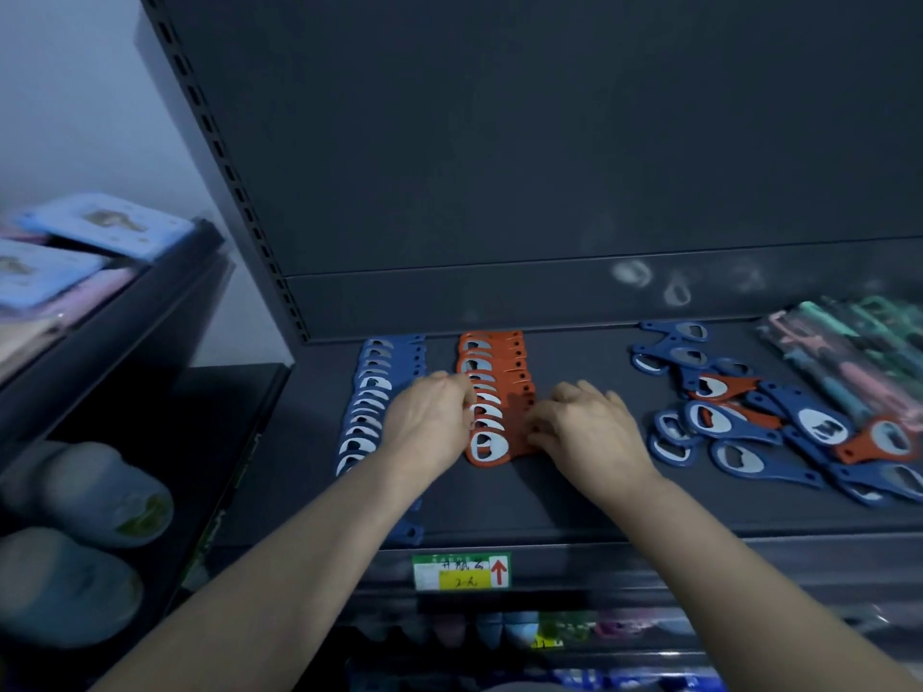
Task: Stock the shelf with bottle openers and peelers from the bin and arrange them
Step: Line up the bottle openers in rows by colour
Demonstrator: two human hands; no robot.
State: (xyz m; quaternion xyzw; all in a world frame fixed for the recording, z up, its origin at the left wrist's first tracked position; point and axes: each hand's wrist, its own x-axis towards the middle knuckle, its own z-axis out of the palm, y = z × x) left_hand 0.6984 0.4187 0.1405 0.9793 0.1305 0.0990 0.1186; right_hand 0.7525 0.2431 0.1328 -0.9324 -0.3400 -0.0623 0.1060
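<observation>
Two bare arms reach in from the near edge to the middle of the shelf (574, 501). On its front lip sits a green and yellow price label (462, 571).

The left hand (429, 422) has its fingers bent onto the left side of the orange row (494, 387) of bottle openers. The right hand (589, 427) has its fingers bent onto the right side. Both hands squeeze the row between them. The fingertips are hidden, so I cannot tell if either hand also pinches a single opener.

Just left of it lies the blue row (372, 397), partly under the left wrist. To the right, well apart, is a loose pile (759, 422) of blue and orange openers. At the far right lie peelers in clear packs (849, 352). No bin shows.

I think the openers are light, flat, hard and stiff. They look smooth, so stacked ones may slide and fan out. Pushing the row on both long sides should keep it straight. One opener is best picked up by its thin handle end, with finger and thumb. The packs look slippery and are best held around the middle.
</observation>
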